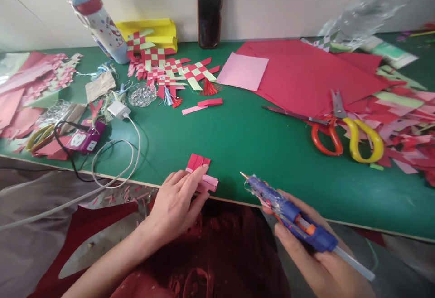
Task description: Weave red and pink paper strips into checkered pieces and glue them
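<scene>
At the table's front edge, my left hand point(178, 198) holds down a small piece of red and pink paper strips point(210, 183). Its fingers lie across the strips and the thumb sits by their near side, so part of the piece is hidden. My right hand point(306, 248) is wrapped round a blue hot glue gun point(285, 209), off the front edge to the right. The gun's metal nozzle points up and left, apart from the strips, and a clear glue stick point(355, 264) sticks out of its back. Loose red and pink strips point(210, 102) lie farther back.
Orange-handled scissors point(326, 137) and yellow-handled scissors point(365, 139) lie right, by red paper sheets point(306, 76). Woven paper fish point(200, 71), a bottle point(102, 26) and a phone point(210, 10) are at the back. A white cable point(137, 146) loops over the left front edge.
</scene>
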The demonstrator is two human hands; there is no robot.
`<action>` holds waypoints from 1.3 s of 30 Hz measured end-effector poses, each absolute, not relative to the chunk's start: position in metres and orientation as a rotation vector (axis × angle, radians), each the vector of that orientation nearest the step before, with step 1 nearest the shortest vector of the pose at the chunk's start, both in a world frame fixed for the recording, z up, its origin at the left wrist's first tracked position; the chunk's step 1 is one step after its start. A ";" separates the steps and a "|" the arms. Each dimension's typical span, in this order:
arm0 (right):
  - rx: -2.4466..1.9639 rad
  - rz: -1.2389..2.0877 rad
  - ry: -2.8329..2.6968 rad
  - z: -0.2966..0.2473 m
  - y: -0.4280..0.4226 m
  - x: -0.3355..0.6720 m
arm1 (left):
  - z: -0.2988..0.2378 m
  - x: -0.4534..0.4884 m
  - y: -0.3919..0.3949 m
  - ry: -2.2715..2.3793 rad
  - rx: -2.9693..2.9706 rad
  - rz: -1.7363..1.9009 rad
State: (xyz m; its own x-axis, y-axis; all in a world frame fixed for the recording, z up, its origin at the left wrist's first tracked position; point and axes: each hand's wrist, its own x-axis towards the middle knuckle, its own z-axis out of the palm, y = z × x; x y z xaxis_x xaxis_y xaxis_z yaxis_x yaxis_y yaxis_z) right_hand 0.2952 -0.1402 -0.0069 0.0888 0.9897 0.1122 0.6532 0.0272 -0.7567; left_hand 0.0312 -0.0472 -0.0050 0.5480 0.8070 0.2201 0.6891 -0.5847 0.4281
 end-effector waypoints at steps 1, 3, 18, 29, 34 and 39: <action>-1.679 0.660 -1.641 -0.006 -0.139 0.293 | -0.005 0.031 -0.047 1.242 2.474 0.584; -1.644 0.691 -1.653 -0.004 -0.138 0.289 | -0.004 0.030 -0.047 1.263 2.424 0.643; -1.699 0.879 -1.501 -0.001 -0.138 0.281 | -0.008 0.021 -0.052 1.285 2.174 0.935; -1.764 0.949 -1.350 0.004 -0.139 0.274 | -0.004 0.038 -0.033 1.087 2.519 0.646; -1.744 0.952 -1.340 0.000 -0.139 0.278 | -0.003 0.038 -0.026 1.053 2.546 0.580; -1.650 0.977 -1.481 -0.009 -0.138 0.285 | -0.004 0.040 -0.024 1.028 2.484 0.595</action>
